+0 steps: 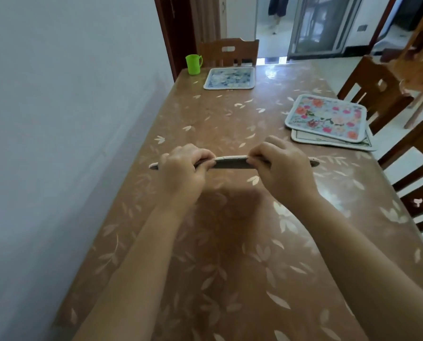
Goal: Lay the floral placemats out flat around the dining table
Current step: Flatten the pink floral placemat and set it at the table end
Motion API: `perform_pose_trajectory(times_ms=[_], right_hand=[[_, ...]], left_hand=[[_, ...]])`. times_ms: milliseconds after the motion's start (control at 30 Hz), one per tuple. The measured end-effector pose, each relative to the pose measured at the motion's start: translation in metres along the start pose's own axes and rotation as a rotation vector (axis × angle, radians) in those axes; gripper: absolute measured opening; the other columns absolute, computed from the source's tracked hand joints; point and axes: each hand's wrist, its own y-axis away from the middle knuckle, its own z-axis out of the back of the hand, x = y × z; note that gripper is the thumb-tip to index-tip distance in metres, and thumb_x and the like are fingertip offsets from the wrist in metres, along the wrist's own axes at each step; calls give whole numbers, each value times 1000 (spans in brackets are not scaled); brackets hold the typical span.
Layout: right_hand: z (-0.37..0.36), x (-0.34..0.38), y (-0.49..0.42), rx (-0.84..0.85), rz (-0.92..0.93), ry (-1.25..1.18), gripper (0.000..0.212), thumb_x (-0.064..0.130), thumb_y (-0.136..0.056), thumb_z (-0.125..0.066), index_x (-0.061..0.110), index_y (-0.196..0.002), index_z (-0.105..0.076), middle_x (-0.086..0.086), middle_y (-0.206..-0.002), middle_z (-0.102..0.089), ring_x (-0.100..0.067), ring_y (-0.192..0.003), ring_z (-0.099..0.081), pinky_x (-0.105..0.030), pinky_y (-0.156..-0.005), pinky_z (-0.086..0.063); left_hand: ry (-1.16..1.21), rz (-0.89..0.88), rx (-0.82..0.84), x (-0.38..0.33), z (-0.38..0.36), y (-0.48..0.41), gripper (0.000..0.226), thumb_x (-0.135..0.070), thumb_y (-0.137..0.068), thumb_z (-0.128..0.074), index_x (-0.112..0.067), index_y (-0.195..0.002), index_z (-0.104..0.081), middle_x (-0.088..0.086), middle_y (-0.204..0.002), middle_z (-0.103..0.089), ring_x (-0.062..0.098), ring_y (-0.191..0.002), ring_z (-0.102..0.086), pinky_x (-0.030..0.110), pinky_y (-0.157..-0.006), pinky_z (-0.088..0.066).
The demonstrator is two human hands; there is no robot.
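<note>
Two hands on one item: the left hand and right hand each curl their fingers tight round the held placemat, close together near its middle, with both ends jutting past the knuckles. It is seen edge-on and roughly level, apparently raised off the dining table, since a shadow falls below the grip. Material: a thin, stiff-looking board with rounded corners, a pale speckled rim and a darker underside; the printed face cannot be seen. Table surface: glossy brown covering with a cream leaf pattern, likely slippery. Beyond the grip, at the far end: blue floral placemat, already flat, with a green plastic cup just to its left. Right of the grip and further off: pink floral placemat lying askew on a second mat, touching. Handling note: lower the near edge first, keep both wrists level, release both hands together, then square the mat to the table edge; it may skate on the gloss if dropped.
</note>
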Motion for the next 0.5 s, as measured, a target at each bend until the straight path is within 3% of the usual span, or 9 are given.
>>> perform_pose_trajectory(times_ms=[267,400,500], right_hand=[[-90,-29,117,346,-280,-35,4,8,-78,-67,3,-78,-65,-11,-81,-67,-32,-76,-60,-38,-63,-49],[-114,-28,174,456,-254,2,11,0,-72,-71,2,-69,-61,-11,-72,-64,-30,-62,-60,-33,-50,-51],[-125,-27,200,485,-224,63,11,1,-73,-70,2,-69,-60,-13,-73,-64,-31,-64,-60,-36,-54,-53]], left_hand=[[63,198,351,81,-79,98,10,-9,-71,-73,-12,-81,-71,5,-81,-70,24,-79,-60,45,-74,-48],[43,206,515,101,-101,154,6,-9,-72,-72,-10,-77,-68,5,-78,-68,27,-76,-60,42,-72,-46],[29,179,561,110,-110,179,8,-8,-72,-73,-10,-74,-65,5,-74,-63,28,-72,-57,43,-68,-44]])
